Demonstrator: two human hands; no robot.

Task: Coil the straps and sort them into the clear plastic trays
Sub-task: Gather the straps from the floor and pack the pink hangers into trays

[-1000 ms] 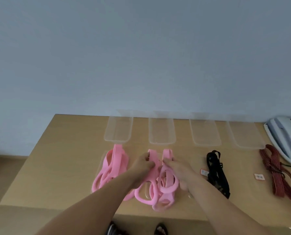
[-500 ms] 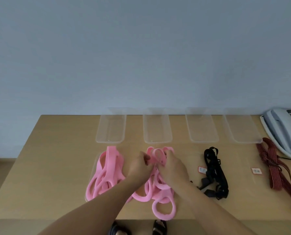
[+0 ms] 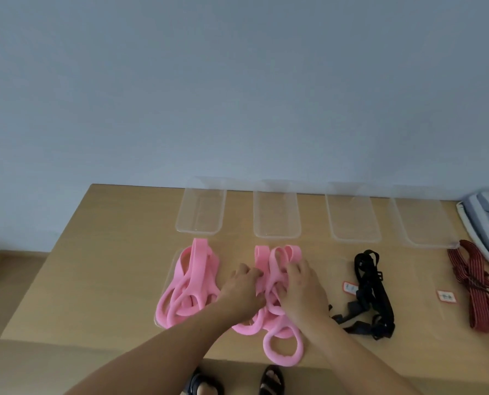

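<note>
1. Head view: we are taking the second clear tray (image 3: pixel 277 235), counted from the left of the row, as our landmark. It is sitting at the far side of the surface (image 3: pixel 109 252) with nothing in it.
2. The tangled pink strap (image 3: pixel 283 346) is lying on the surface just on the near side of that tray. Its long axis is running from the tray toward us, and its last loop is reaching the surface's near edge.
3. Our left hand (image 3: pixel 241 290) and right hand (image 3: pixel 301 289) are both working at the strap's middle, one on each side. The fingers (image 3: pixel 291 267) are curling into the loops and gripping them.
4. We are judging that the coming move depends on this line: the strap is right under both hands, equally near each, with the tray straight beyond them.
5. Nearer than the tray and to its left, the other pink strap (image 3: pixel 192 280) is lying loose. To its right the black strap (image 3: pixel 371 295) and, farther right, the red strap (image 3: pixel 477 286) are waiting uncoiled.
</note>
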